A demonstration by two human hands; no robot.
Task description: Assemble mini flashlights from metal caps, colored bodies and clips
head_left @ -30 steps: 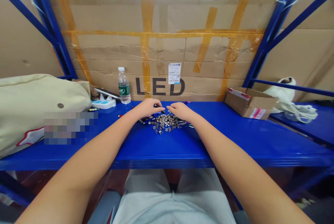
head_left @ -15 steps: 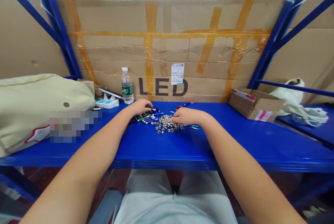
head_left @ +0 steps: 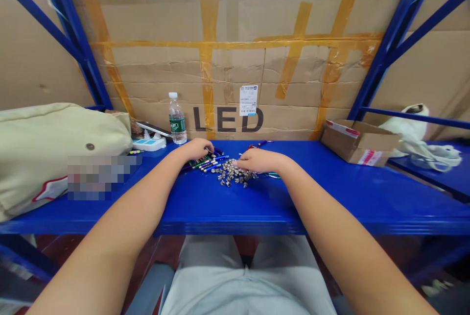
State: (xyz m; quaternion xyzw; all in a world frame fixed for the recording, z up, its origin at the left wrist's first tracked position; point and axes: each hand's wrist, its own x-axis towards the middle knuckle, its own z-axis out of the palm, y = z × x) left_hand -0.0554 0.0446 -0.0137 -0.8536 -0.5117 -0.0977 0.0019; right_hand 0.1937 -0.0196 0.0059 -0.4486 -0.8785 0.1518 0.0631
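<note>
1. The left hand (head_left: 196, 149), at the centre of the frame, curls its fingers over the coloured pen-like sticks (head_left: 207, 163); whether they grip one is too small to tell.
2. The right hand (head_left: 257, 159), just right of it, keeps its fingers close together, tips touching the pile of small silver pieces (head_left: 233, 176).
3. Both groups lie on the blue shelf (head_left: 257, 202).
4. Behind them, a water bottle (head_left: 177, 120) stands to the left and a cardboard box (head_left: 354, 141) to the right.

Both bare forearms reach forward; left hand (head_left: 196, 149) and right hand (head_left: 257, 160) lie palm-down, fingers curled, near each other.
</note>
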